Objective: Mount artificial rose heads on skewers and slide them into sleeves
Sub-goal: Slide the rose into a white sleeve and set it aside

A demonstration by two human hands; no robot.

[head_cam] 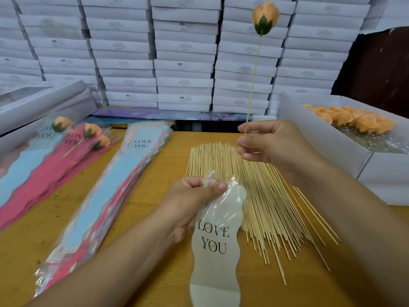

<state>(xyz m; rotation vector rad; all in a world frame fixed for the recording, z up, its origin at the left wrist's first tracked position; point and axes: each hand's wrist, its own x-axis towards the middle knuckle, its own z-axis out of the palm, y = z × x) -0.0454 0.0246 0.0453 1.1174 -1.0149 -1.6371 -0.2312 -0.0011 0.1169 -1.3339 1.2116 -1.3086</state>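
Right hand (pixel 269 144) pinches thin bamboo skewer (pixel 254 78) upright, peach rose head (pixel 265 15) on top; left hand (pixel 192 196) grips white "LOVE YOU" sleeve (pixel 215 247) mouth.

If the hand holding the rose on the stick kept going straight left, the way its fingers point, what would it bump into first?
Probably nothing nearby: the right hand hovers above the skewer pile. Further left lies the sleeve stack, likely below its path; depth is unclear.

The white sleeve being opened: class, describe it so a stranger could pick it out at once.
Start at the spread of bare skewers on the wooden table. At its near left edge, the left hand pinches the white sleeve. Unlike the blue and pink sleeves stacked further left, it is white, single and hand-held.
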